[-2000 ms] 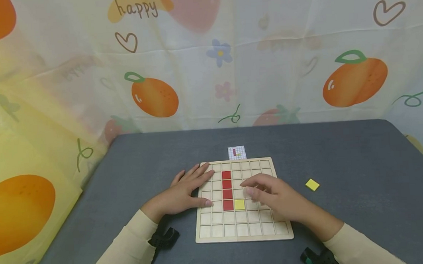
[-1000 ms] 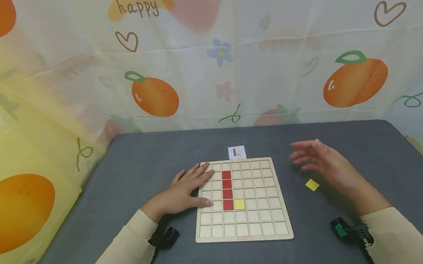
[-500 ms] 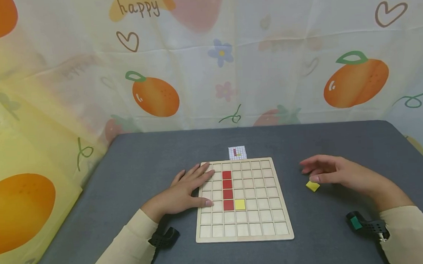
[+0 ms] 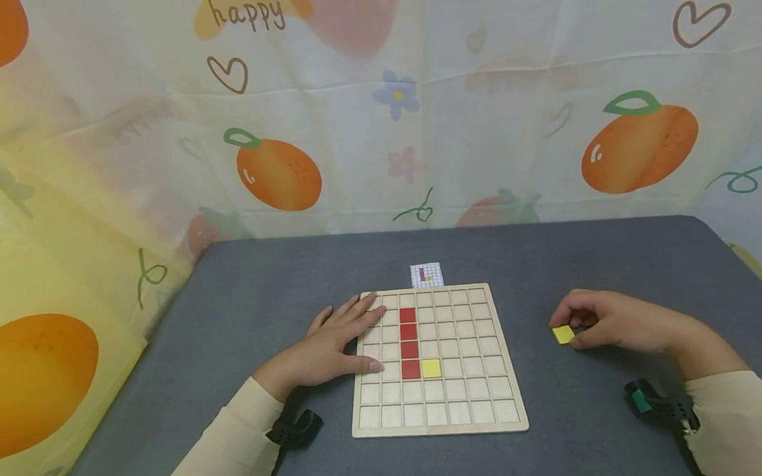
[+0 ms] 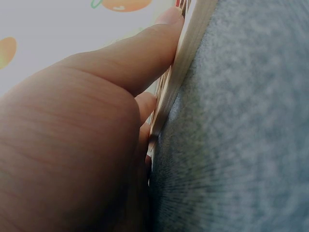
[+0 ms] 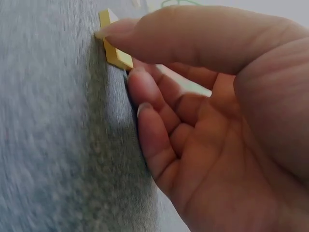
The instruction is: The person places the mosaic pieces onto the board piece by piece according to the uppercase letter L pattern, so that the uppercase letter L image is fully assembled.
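On the grey table lies a wooden grid board [image 4: 458,412]. My left hand [image 4: 325,347] rests on its left edge, fingers spread; in the left wrist view the thumb [image 5: 140,53] lies against the board's rim. A column of red square tiles [image 4: 409,350] sits in the board's cells, with one yellow tile [image 4: 431,368] right of the lowest. To the right of the board, my right hand [image 4: 625,322] pinches a loose yellow square tile [image 4: 563,335] between thumb and fingers. In the right wrist view that yellow tile [image 6: 118,57] shows its thin edge, close to the tabletop.
Behind the board's far edge lies a small printed card [image 4: 426,275] with a grid pattern. A fruit-patterned cloth [image 4: 348,110] hangs behind the table [image 4: 292,271]. Black camera straps [image 4: 294,429] sit around both wrists.
My right hand has left the board, swung out to the right and come down on the loose yellow tile, which it now pinches. My left hand has stayed in place.
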Action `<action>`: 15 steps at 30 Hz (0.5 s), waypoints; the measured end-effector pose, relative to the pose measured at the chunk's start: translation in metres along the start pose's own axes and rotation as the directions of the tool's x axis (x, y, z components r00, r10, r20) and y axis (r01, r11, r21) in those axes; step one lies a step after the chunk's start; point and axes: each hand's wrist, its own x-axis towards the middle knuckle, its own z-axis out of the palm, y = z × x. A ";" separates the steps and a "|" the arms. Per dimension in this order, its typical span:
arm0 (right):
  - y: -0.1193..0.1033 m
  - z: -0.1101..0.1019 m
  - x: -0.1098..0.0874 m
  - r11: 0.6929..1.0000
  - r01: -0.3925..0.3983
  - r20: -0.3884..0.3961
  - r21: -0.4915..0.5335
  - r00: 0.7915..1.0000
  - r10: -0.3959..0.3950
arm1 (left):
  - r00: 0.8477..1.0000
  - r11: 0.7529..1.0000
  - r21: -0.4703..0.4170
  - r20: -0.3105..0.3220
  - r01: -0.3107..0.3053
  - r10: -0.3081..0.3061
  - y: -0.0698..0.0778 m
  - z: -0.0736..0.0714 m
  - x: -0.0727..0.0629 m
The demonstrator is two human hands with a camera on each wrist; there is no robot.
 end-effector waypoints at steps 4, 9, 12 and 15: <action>-0.004 0.003 0.003 1.000 -0.019 -0.015 -0.007 1.000 0.019 | 1.000 1.000 0.001 0.000 0.003 -0.003 -0.001 0.000 0.000; -0.007 0.004 0.005 1.000 -0.011 -0.031 0.003 0.999 0.011 | 1.000 1.000 -0.009 0.003 0.005 -0.005 -0.001 0.000 0.000; -0.008 0.003 0.006 1.000 0.002 -0.054 -0.003 0.999 -0.002 | 1.000 1.000 -0.009 0.003 0.003 -0.003 -0.001 0.000 0.000; -0.009 0.003 0.006 1.000 0.003 -0.079 -0.014 0.997 -0.004 | 1.000 1.000 -0.008 0.002 0.001 -0.001 -0.001 0.000 0.000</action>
